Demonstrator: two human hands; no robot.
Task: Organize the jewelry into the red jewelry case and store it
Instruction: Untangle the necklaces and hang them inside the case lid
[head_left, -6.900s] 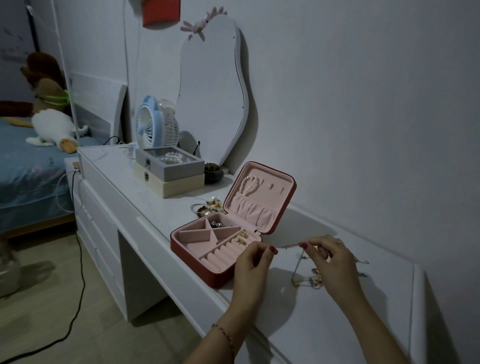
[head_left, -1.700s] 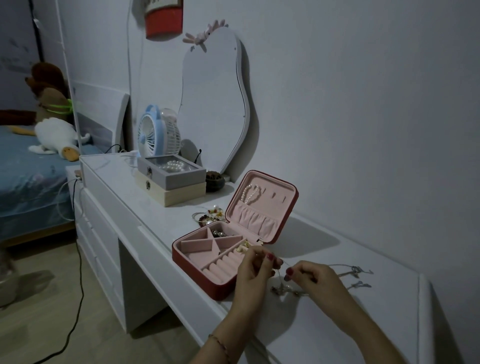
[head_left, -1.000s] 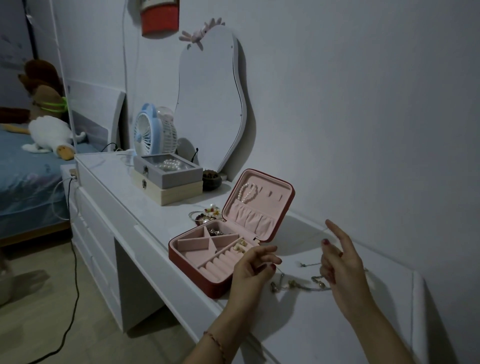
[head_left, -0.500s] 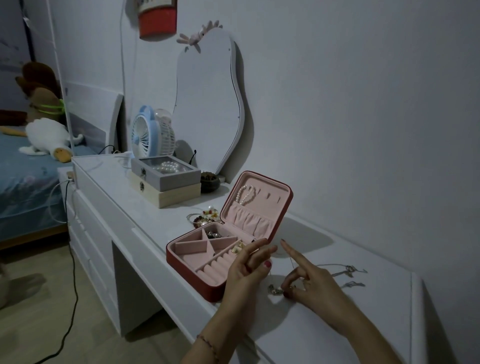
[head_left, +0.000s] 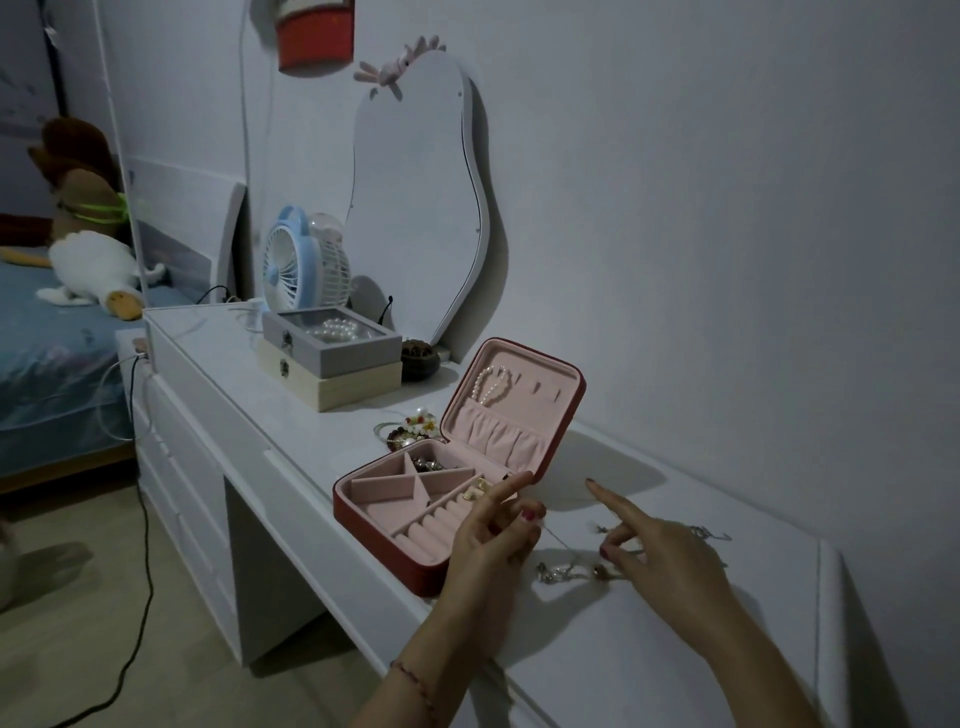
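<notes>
The red jewelry case (head_left: 384, 540) lies open on the white dresser (head_left: 649, 639), pink inside, with a pearl bracelet (head_left: 491, 384) in its lid and small pieces in its tray. A thin chain necklace (head_left: 563, 569) lies tangled just right of the case. My left hand (head_left: 493, 545) pinches one end of the chain beside the case's right corner. My right hand (head_left: 654, 556) pinches the chain further right, index finger pointing out. More chain pieces (head_left: 704, 532) lie behind my right hand.
A small heap of bracelets (head_left: 410, 431) sits behind the case. Two stacked boxes (head_left: 332, 358), a blue fan (head_left: 296, 265), a dark bowl (head_left: 420, 358) and a wavy mirror (head_left: 415, 197) stand further back. A bed with plush toys (head_left: 88, 270) is at far left.
Over the last seconds both hands worked the chain low over the dresser. My right hand lifted open a second ago, then came back down and pinched the chain again.
</notes>
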